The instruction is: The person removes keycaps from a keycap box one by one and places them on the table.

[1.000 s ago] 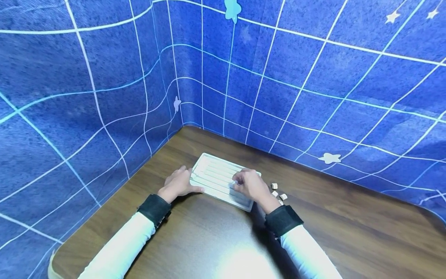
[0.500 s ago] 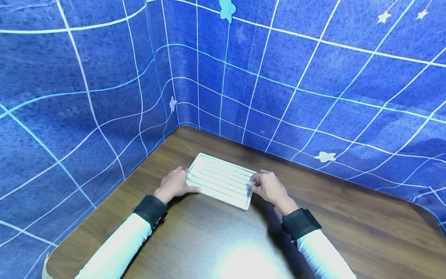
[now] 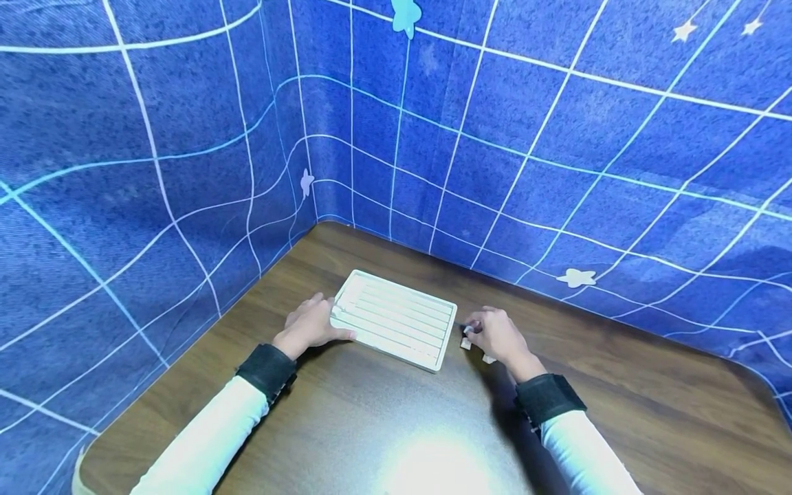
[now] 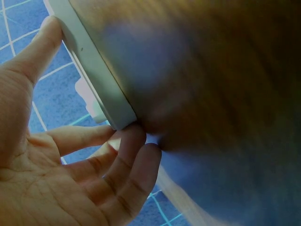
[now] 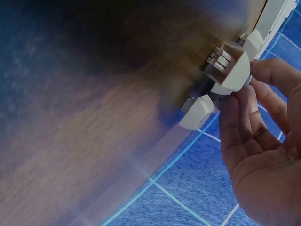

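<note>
Rightward from the pale ridged tray [image 3: 396, 317] at lower centre, the right hand [image 3: 498, 336] has moved. The tray seems light, stiff, lengthwise from upper left to lower right; the left hand [image 3: 309, 324] grips its left end, suitably. Right hand pinches one white cap [image 5: 239, 74], probably slippery, best by its sides.

A brown table [image 3: 650, 364], with glare [image 3: 436, 467] on its near part, stood before a gridded blue backdrop [image 3: 204, 117] showing a lilac star [image 3: 306, 183] by the far corner, a white star [image 3: 577, 278] farther right and a turquoise star [image 3: 405, 16] high between them.
</note>
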The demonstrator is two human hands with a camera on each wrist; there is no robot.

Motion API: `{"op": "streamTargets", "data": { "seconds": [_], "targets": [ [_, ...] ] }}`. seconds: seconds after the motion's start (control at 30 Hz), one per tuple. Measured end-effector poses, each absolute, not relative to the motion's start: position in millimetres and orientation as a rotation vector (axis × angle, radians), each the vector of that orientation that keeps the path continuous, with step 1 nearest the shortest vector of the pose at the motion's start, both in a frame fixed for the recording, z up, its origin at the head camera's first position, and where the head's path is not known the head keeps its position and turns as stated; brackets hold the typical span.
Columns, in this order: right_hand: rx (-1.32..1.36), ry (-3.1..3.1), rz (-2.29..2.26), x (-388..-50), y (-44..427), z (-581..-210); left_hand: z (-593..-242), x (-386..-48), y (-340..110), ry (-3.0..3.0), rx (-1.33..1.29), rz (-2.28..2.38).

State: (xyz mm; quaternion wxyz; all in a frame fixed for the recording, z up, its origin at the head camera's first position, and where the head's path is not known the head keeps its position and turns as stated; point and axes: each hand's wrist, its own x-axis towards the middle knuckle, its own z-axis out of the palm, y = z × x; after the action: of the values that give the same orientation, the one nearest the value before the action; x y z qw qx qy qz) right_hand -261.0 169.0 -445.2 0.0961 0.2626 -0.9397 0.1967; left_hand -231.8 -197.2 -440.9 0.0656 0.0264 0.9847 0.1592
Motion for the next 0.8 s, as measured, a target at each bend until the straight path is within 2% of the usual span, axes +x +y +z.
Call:
{"op": "streamTargets", "data": {
  "seconds": [0.8],
  "targets": [
    [0.643, -2.851, 0.590, -259.6, 165.8, -442.2, -441.8, -230.4, -195.6, 2.975, 0.069, 0.498]
  ]
}}
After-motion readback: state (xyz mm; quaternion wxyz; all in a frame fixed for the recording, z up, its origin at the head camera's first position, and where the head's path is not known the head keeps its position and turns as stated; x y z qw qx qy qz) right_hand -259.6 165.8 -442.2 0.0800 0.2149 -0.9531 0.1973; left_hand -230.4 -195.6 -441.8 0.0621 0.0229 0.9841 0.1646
